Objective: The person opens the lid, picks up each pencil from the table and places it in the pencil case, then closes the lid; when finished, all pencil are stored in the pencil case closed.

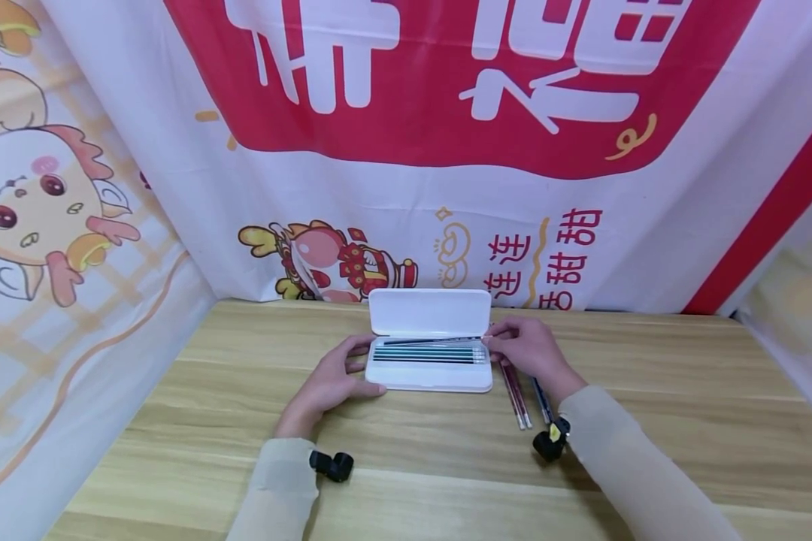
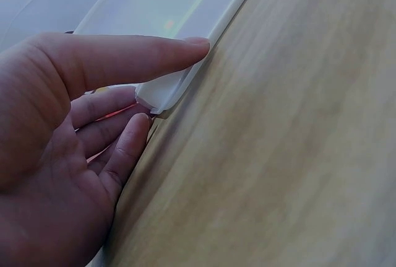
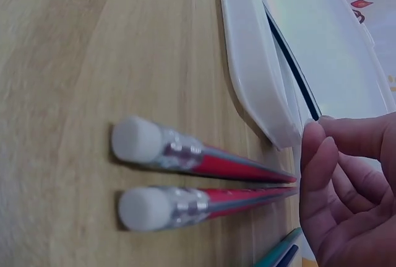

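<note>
A white pencil case (image 1: 428,380) lies on the table with its lid (image 1: 430,312) raised at the back. My left hand (image 1: 328,382) holds the case's left end, thumb laid over the front rim (image 2: 185,81) and fingers around the corner. At the right end, my right hand (image 1: 529,350) pinches one end of a dark pencil (image 3: 294,65) between thumb and fingertips. That pencil slants along the back of the case. Several green and dark pencils (image 1: 422,353) lie lengthwise inside, in front of it.
Two red pencils (image 1: 514,397) with white erasers lie right of the case, under my right hand. Dark blue pencils (image 1: 541,400) lie beside them, partly hidden by the wrist. A printed cloth (image 1: 406,188) hangs behind the wooden table (image 1: 413,481).
</note>
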Tool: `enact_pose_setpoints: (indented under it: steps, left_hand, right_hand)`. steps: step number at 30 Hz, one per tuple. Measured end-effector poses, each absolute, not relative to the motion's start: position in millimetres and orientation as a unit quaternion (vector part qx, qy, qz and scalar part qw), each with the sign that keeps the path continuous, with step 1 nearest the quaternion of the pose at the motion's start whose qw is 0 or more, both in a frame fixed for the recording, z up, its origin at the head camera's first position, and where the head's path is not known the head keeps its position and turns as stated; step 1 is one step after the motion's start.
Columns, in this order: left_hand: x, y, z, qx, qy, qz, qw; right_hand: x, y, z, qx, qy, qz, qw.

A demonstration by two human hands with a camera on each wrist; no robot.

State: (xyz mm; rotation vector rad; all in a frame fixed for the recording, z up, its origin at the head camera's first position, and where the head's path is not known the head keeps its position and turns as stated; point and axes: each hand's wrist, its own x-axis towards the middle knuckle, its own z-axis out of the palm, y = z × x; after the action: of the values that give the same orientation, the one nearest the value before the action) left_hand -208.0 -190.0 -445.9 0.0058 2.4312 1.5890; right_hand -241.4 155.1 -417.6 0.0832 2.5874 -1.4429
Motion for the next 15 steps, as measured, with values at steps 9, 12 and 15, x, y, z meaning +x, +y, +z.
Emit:
enact_pose_setpoints:
  steps: [9, 12, 15]
  left_hand:
    - [-208, -191, -447, 0.006, 0.832, 0.542, 0.118]
    - [-209, -190, -447, 0.006, 0.832, 0.542, 0.119]
    - [-209, -190, -446, 0.004, 0.831, 0.544, 0.119]
  right_hand:
    - [-238, 146, -419, 0.021, 0.89, -0.454, 0.042]
    - [-237, 142, -420, 0.02, 0.9, -0.435, 0.02]
    - [-236, 140, -422, 0.017, 0.905, -0.425, 0.005]
